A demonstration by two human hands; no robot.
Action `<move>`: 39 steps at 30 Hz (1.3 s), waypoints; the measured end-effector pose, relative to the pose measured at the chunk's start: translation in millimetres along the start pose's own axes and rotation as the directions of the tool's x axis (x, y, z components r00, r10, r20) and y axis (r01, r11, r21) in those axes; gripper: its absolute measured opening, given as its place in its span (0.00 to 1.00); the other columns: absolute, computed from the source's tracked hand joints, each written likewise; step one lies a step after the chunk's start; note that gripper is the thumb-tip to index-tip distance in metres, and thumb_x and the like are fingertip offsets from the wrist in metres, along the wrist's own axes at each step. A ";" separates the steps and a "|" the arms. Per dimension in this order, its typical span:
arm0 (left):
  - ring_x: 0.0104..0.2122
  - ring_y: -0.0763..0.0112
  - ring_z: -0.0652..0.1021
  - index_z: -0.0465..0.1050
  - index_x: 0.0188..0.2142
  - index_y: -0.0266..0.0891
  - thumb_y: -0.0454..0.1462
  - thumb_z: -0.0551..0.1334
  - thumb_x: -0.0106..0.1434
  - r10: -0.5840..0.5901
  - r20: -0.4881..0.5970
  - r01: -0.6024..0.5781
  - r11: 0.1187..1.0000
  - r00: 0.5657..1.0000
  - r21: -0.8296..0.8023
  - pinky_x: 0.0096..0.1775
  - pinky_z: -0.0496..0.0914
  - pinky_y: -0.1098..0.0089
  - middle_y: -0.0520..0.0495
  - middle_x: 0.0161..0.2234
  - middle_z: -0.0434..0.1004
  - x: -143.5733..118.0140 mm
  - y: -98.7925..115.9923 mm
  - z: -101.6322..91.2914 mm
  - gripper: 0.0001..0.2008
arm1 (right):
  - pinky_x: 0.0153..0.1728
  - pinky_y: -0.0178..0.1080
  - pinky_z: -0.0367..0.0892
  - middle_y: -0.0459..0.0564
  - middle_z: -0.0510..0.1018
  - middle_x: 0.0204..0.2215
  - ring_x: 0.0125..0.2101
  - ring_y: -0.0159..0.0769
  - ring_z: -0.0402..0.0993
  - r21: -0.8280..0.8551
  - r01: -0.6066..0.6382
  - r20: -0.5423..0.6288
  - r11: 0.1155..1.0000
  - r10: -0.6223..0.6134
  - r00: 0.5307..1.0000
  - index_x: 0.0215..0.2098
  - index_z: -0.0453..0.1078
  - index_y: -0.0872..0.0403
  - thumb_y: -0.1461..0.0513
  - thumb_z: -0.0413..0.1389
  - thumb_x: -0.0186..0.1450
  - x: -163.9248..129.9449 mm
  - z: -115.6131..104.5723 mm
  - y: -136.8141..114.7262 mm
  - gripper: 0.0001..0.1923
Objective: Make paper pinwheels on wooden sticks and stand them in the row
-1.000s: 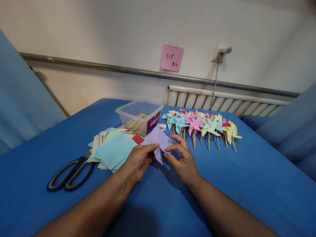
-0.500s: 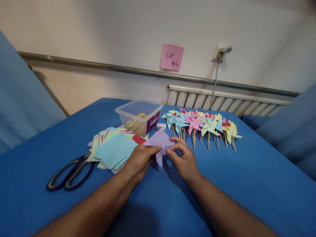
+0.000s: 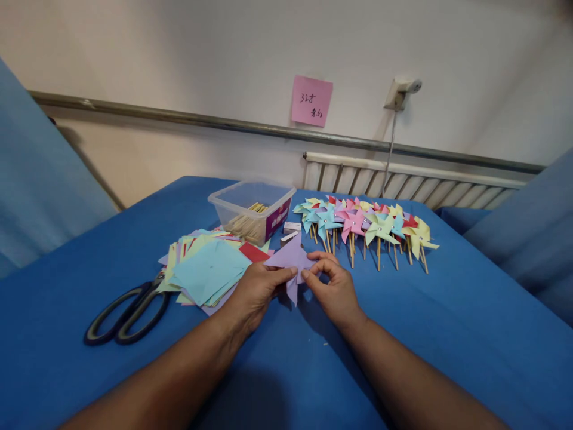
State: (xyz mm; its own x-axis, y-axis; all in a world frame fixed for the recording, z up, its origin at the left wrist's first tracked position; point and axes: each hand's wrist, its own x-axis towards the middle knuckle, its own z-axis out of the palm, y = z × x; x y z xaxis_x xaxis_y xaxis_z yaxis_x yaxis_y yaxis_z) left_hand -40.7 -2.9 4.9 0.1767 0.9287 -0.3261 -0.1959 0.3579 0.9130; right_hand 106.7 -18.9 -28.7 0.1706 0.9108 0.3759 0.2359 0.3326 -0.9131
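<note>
A purple paper pinwheel (image 3: pixel 290 255) is held above the blue-covered table, its blades partly folded toward the middle. My left hand (image 3: pixel 262 286) is closed on it, with the thumb pressed near the centre. On the other side my right hand (image 3: pixel 332 288) pinches the paper between thumb and index finger. Close to the left hand lies a pile of coloured paper pieces (image 3: pixel 210 270), a light blue one on top. Large dark-handled scissors (image 3: pixel 129 316) rest to its left, blades under the papers.
Behind the hands stands a clear plastic box (image 3: pixel 250 206) holding thin wooden sticks (image 3: pixel 248 222). A small white box (image 3: pixel 292 227) sits beside it. Several finished pinwheels (image 3: pixel 353 223) on sticks stand at the back right. A radiator (image 3: pixel 358 176) is behind the blue table (image 3: pixel 403 334).
The purple pinwheel has shifted slightly right and turned in my hands. A paper blade that spread wider to the left now looks narrower, and a small dark box shows behind it.
</note>
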 end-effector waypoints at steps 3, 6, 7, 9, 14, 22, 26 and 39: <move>0.24 0.66 0.77 0.79 0.29 0.29 0.37 0.72 0.45 0.006 0.007 -0.006 1.000 1.000 0.018 0.30 0.70 0.67 0.40 0.26 0.80 -0.2 -1.1 0.2 0.13 | 0.50 0.44 0.61 0.52 0.75 0.41 0.45 0.40 0.71 -0.022 0.012 -0.006 1.000 -0.012 1.000 0.21 0.69 0.53 0.63 0.60 0.56 -0.4 0.6 -0.1 0.06; 0.25 0.65 0.77 0.79 0.29 0.29 0.37 0.72 0.45 0.017 0.016 -0.017 0.999 1.000 0.037 0.29 0.70 0.67 0.39 0.27 0.80 0.9 -2.6 -0.3 0.13 | 0.49 0.44 0.62 0.52 0.75 0.40 0.44 0.40 0.72 -0.036 0.020 -0.013 0.999 -0.020 1.000 0.21 0.70 0.52 0.62 0.60 0.56 -0.7 1.5 -0.1 0.06; 0.25 0.65 0.77 0.79 0.29 0.29 0.38 0.72 0.45 0.020 0.015 -0.021 0.999 1.000 0.042 0.29 0.70 0.68 0.39 0.27 0.80 1.4 -3.1 -0.6 0.13 | 0.49 0.44 0.62 0.52 0.76 0.40 0.44 0.40 0.72 -0.039 0.020 -0.017 0.999 -0.021 1.000 0.21 0.70 0.52 0.62 0.60 0.56 -0.7 1.7 -0.1 0.07; 0.25 0.65 0.77 0.79 0.29 0.29 0.38 0.72 0.45 0.023 0.012 -0.024 0.998 1.000 0.052 0.29 0.69 0.68 0.39 0.27 0.80 2.4 -3.8 -1.1 0.14 | 0.49 0.44 0.62 0.51 0.76 0.40 0.44 0.40 0.72 -0.041 0.020 -0.021 0.999 -0.021 1.000 0.21 0.70 0.52 0.62 0.60 0.56 -0.7 2.0 0.3 0.07; 0.22 0.69 0.75 0.79 0.28 0.29 0.38 0.71 0.46 0.016 -0.007 -0.016 0.997 1.000 0.078 0.26 0.67 0.70 0.41 0.24 0.78 2.2 -4.3 -0.8 0.12 | 0.48 0.44 0.62 0.51 0.76 0.39 0.43 0.40 0.72 -0.040 0.008 -0.021 0.999 -0.009 1.000 0.21 0.70 0.52 0.62 0.61 0.55 -0.5 2.3 2.1 0.07; 0.21 0.67 0.75 0.78 0.26 0.29 0.37 0.70 0.46 0.009 -0.009 -0.008 0.996 1.000 0.084 0.26 0.68 0.69 0.41 0.23 0.78 1.9 -3.5 -1.0 0.11 | 0.47 0.43 0.62 0.52 0.75 0.40 0.43 0.40 0.71 0.060 -0.043 0.004 0.997 0.043 0.999 0.22 0.69 0.53 0.60 0.61 0.56 -0.6 2.2 2.8 0.08; 0.21 0.67 0.75 0.77 0.24 0.30 0.37 0.69 0.46 0.020 0.007 -0.021 0.996 1.000 0.087 0.26 0.68 0.69 0.40 0.23 0.78 2.1 -1.6 -2.1 0.10 | 0.41 0.41 0.64 0.49 0.76 0.37 0.38 0.37 0.71 0.311 -0.183 -0.001 0.933 0.193 0.981 0.29 0.70 0.53 0.55 0.59 0.59 1.8 1.6 6.4 0.09; 0.25 0.69 0.76 0.76 0.35 0.31 0.33 0.66 0.49 0.017 0.157 -0.054 0.970 0.988 0.238 0.29 0.67 0.72 0.45 0.27 0.79 -2.2 7.3 -0.5 0.12 | 0.36 0.39 0.70 0.47 0.80 0.33 0.31 0.35 0.76 0.543 -0.424 0.304 0.725 0.301 0.904 0.39 0.69 0.53 0.56 0.68 0.50 7.6 -4.3 2.7 0.22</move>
State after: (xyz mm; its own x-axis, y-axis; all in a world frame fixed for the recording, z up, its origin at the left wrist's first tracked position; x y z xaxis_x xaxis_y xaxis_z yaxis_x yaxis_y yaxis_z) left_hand -43.0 -2.3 12.1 0.3223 0.9078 -0.2683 0.0296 0.2736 0.9614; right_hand 112.8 -12.1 -27.6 -0.0656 0.9977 0.0170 -0.4212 -0.0122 -0.9069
